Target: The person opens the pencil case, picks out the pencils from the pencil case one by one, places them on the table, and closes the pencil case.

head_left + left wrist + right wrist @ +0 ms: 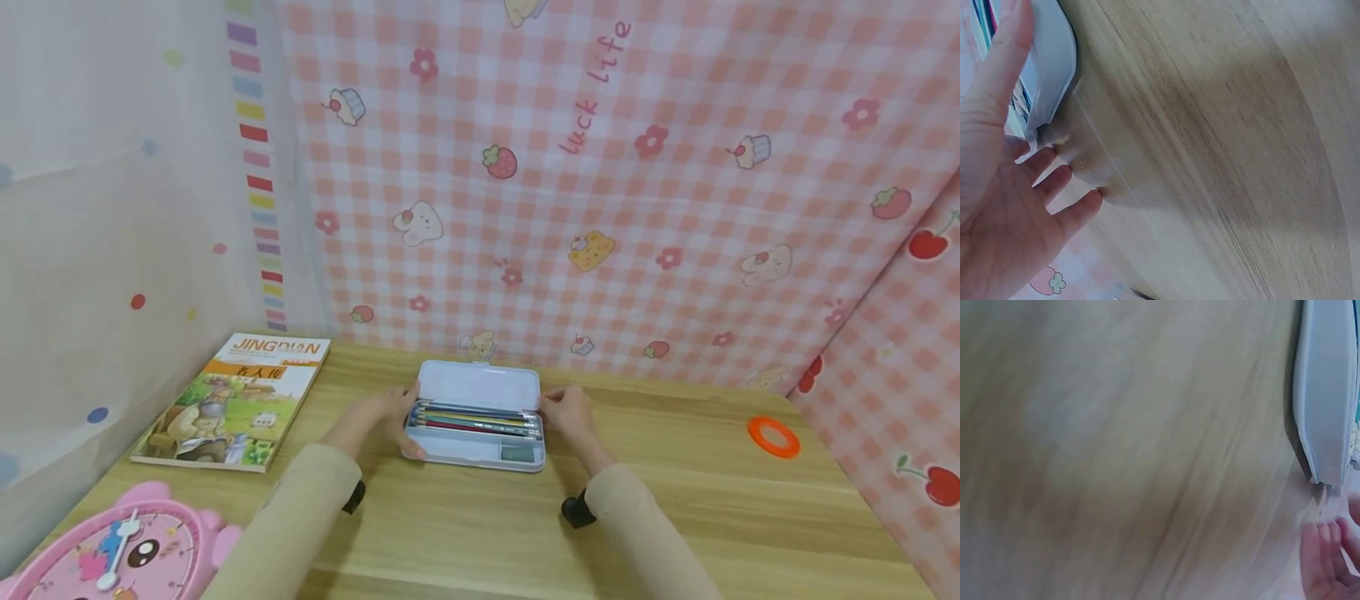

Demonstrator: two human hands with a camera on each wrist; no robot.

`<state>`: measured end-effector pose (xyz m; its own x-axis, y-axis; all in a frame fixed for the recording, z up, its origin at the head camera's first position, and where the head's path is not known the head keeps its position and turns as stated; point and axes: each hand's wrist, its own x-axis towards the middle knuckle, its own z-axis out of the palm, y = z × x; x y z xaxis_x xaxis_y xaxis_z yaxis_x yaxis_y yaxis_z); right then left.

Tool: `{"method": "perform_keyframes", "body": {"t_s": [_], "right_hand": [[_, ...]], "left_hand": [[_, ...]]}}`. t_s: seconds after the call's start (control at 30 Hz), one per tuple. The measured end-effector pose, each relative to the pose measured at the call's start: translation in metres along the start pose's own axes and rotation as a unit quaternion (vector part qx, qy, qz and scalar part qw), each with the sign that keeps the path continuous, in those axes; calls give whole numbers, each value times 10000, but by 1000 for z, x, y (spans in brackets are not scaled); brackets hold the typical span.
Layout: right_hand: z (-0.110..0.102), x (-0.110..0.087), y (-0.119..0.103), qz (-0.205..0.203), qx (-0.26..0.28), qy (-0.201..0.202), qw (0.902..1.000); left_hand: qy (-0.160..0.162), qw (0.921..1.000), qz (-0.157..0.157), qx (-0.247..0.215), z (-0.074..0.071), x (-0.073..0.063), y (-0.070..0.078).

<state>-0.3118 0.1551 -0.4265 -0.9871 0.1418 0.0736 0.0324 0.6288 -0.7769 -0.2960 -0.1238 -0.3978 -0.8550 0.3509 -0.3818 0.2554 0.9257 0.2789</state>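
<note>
A white pencil case [480,454] lies on the table with its lid [480,385] raised at the back. Inside are several pencils [480,421] and, in a small front-right compartment, a dark green block [517,452]. My left hand [393,417] holds the case's left end, thumb along the front and fingers toward the back. In the left wrist view the outer fingers [1082,212] spread loosely beyond the corner. At the right end, my right hand [572,412] has its fingertips beside the lid's lower corner. The right wrist view shows those fingers [1319,556] slightly bent, apart from the thumb.
To the left lies a book [232,408] with an illustrated cover; nearer is a pink toy clock [180,533]. An orange ring [774,437] sits at the right of the wooden table [465,533]. A pink checked cloth [600,200] hangs behind.
</note>
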Motion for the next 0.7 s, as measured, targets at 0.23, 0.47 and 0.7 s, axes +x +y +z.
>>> {"method": "perform_keyframes", "body": {"t_s": [0.23, 0.47, 0.7], "right_hand": [[-8, 1, -2, -1371, -789, -941, 9829], [-10, -1, -8, -2391, -1539, -1888, 9399], [-11, -1, -13, -2821, -2137, -2045, 9127]], "left_hand": [[-159, 9986, 91, -493, -2, 4, -1], [-140, 9915, 422, -1226, 1, 7, -7], [-124, 9904, 516, -1279, 3, 6, -9]]}}
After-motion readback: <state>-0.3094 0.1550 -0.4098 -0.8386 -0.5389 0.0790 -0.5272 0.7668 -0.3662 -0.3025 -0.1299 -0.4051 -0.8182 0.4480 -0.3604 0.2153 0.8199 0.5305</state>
